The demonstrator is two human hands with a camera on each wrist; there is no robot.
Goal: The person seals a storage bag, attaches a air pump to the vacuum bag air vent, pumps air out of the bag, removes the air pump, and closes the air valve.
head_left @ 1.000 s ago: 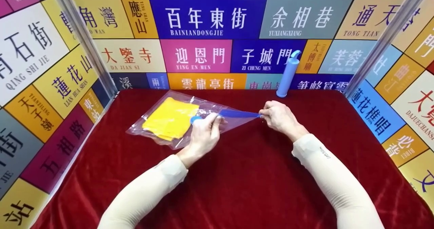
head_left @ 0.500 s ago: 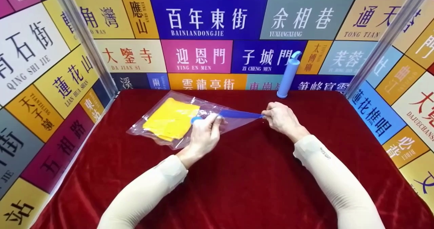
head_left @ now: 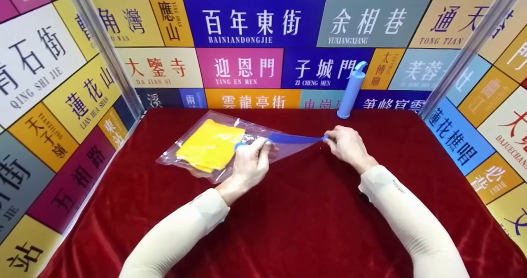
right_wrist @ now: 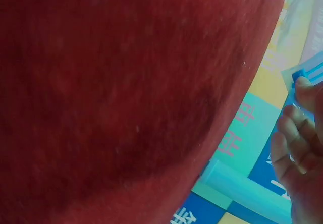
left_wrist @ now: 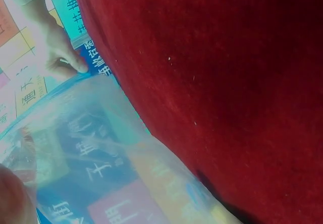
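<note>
A clear plastic zip bag [head_left: 288,153] with a folded yellow cloth [head_left: 210,144] inside is held over the red-covered table. Along its mouth runs a blue zip strip [head_left: 294,138]. My left hand [head_left: 252,158] grips the bag near the strip's left part, beside a round blue valve [head_left: 240,146] that it partly hides. At the strip's right end, my right hand [head_left: 346,145] pinches the corner. In the right wrist view a small blue piece [right_wrist: 299,75] shows at the thumb tip, probably a zip slider. The bag's mouth stretches between both hands in the left wrist view.
A light blue hand pump [head_left: 350,92] stands upright at the table's back edge, behind my right hand. Dark red velvet [head_left: 296,220] covers the table. Walls of coloured sign panels [head_left: 253,20] enclose the back and sides, with clear corner posts [head_left: 457,53].
My right hand has moved slightly right and down, and the strip's visible end has moved with it. The left hand keeps its grip, almost in place.
</note>
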